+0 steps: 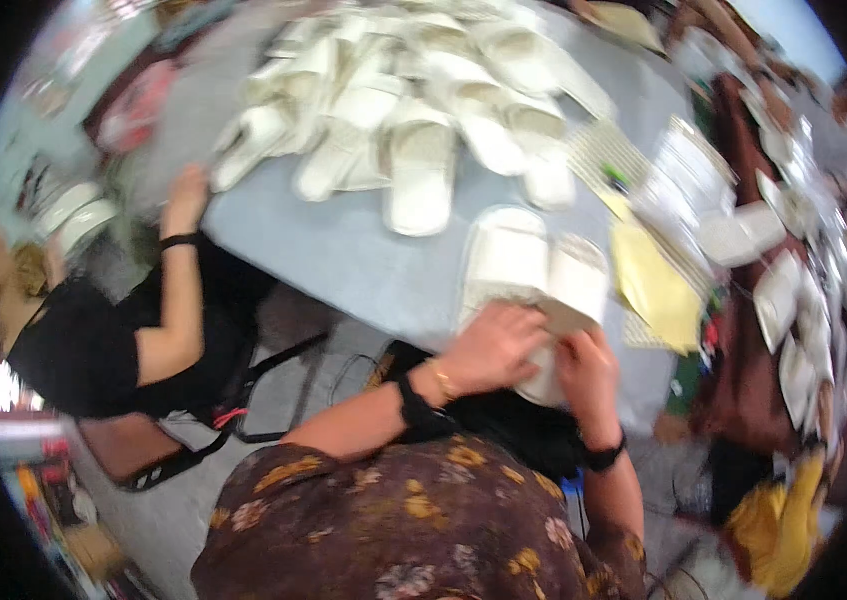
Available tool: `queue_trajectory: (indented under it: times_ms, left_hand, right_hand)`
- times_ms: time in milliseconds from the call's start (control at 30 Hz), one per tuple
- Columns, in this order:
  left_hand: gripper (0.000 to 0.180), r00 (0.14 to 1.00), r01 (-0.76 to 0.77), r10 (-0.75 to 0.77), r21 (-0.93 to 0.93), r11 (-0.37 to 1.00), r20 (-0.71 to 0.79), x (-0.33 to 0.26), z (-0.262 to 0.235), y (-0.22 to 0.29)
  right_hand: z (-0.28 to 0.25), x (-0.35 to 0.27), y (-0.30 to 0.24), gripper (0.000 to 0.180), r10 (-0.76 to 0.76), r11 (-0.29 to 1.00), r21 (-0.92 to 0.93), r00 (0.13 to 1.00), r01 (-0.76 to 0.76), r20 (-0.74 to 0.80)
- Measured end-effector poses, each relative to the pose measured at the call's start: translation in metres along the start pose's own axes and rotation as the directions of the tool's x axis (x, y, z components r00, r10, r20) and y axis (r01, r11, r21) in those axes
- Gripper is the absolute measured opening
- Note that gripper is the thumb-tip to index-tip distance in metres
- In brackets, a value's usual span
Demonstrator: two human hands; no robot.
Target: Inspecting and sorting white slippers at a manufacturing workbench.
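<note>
A co-worker's hand [187, 190] touches the big pile of white slippers [414, 100] on the grey tabletop [344, 250], while nearer, the left hand [492, 345] lies flat and the right hand [589, 365] curls on a pair of white slippers [534, 265], likely pressing them together, needing a firm pinch next.

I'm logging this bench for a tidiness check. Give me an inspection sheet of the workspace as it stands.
Surface: grey table, partly bare.
Job's things: pair of white slippers at the near edge, side by side.
Clutter: pile of white slippers; yellow sheet; white packets to the right.
Grippers: left hand and right hand both on the pair; grip unclear.
Cables: nothing seen.
Surroundings: another person's hand at the table's left edge.
</note>
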State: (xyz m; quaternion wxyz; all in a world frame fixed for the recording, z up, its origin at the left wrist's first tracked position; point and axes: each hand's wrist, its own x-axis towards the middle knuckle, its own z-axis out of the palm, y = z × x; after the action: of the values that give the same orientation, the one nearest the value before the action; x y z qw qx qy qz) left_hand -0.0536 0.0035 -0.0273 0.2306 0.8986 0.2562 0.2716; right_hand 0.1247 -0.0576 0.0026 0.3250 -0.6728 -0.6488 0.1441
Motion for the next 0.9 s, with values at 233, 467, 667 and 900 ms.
queue_trajectory:
  times_ms: [233, 467, 667, 900]
  left_hand:
    - [0.048, 0.999, 0.008, -0.005, 0.085, 0.996, -0.039, -0.008, 0.005, 0.011]
    - [0.043, 0.993, -0.078, 0.072, -0.058, 0.995, -0.098, 0.003, 0.009, 0.002]
    - [0.046, 0.998, 0.053, -0.055, 0.079, 0.995, 0.023, -0.004, -0.012, 0.000]
    - [0.045, 1.000, 0.023, -0.024, 0.111, 0.993, 0.005, -0.002, -0.002, 0.007]
  right_hand:
    - [-0.005, -0.001, 0.009, 0.006, -0.106, 0.975, -0.182, 0.985, 0.130, 0.133]
    - [0.005, -0.005, 0.019, 0.005, -0.100, 0.941, -0.307, 0.985, 0.140, 0.142]
    - [0.000, 0.001, 0.008, 0.006, 0.005, 1.000, -0.016, 0.995, -0.003, 0.100]
    - [-0.010, -0.015, 0.006, 0.006, 0.124, 0.990, 0.048, 0.983, -0.132, 0.138]
